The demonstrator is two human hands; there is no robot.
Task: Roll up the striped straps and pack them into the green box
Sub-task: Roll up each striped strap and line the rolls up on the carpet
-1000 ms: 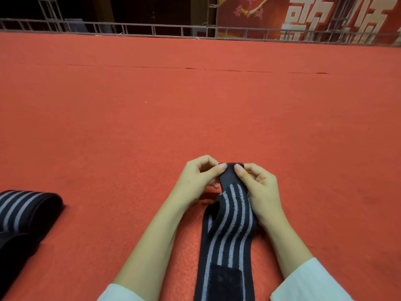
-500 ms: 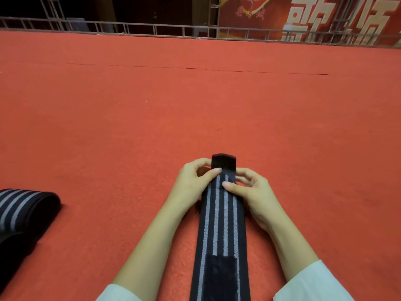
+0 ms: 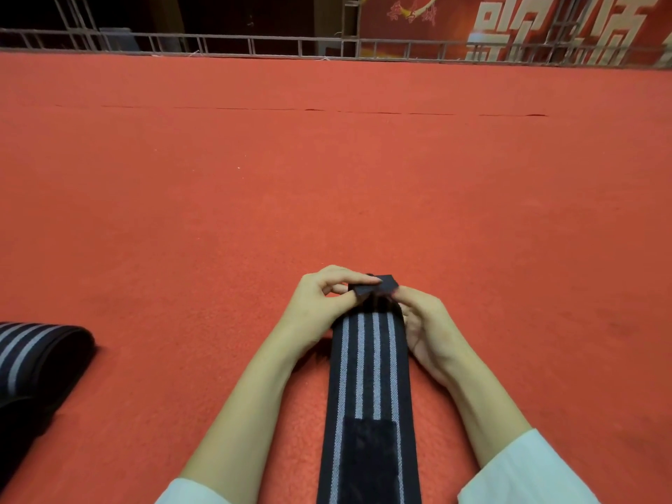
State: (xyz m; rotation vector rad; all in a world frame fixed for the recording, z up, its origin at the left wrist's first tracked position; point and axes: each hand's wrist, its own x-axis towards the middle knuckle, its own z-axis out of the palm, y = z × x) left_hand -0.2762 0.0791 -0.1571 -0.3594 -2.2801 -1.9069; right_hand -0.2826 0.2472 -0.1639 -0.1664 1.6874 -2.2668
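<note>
Striped strap (image 3: 369,358) end — flat earlier — was folded over, left hand (image 3: 317,303) and right hand (image 3: 429,326) fingers pinching it: rolling begun.

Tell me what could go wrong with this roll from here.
1. The left hand and right hand grip only the far end of the striped strap; a slip could let the start spring open.
2. The black end tab looks tilted, so the roll may wind crooked.
</note>
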